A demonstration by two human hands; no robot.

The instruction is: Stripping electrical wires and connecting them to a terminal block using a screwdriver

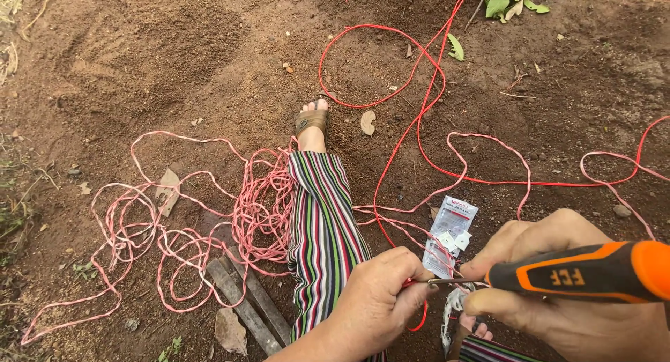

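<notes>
So the left hand (380,299) has its fingers pinched on the red wire (417,128) end, low over the dirt, and the right hand (558,285) is wrapped around a screwdriver (579,271) with the tip right at it (looks like fastening work). I'd guess it needs steady, tiny aiming.

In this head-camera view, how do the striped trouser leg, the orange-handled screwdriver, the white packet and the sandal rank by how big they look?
1. Striped trouser leg, largest.
2. Orange-handled screwdriver, though it is close to the camera, which enlarges it.
3. White packet.
4. Sandal, smallest, but farthest away, so its place below the packet is unsure.
</notes>
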